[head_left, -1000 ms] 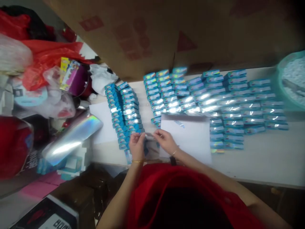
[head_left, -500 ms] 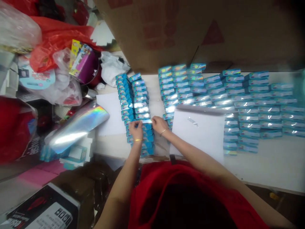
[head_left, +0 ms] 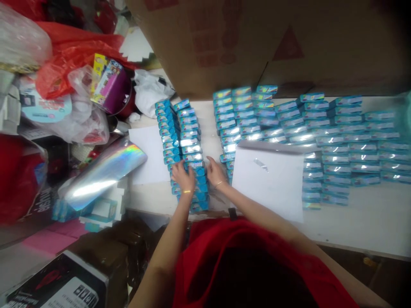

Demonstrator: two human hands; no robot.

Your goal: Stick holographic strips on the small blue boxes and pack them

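Two columns of small blue boxes (head_left: 192,141) lie on the white table, and many in the right column carry a shiny silver strip. My left hand (head_left: 183,177) rests on the lower part of these columns, fingers apart, holding nothing that I can see. Beneath its fingertips is a box with a silver strip (head_left: 195,164). Just right of the columns, my right hand (head_left: 216,172) is open with thumb and fingers apart. Beside it lies a white sheet (head_left: 268,184) bearing one small silver strip (head_left: 260,164).
Many more blue boxes with strips (head_left: 334,158) fill the table's right side. A large cardboard box (head_left: 237,47) stands along the back. A curled silver sheet (head_left: 102,175), white paper (head_left: 146,145) and plastic bags (head_left: 86,119) crowd the left. A black carton (head_left: 54,282) sits at lower left.
Both hands held a silver strip stretched over a box; now the strip lies on the box and both have let go. My left hand has spread over the columns; the right has opened.
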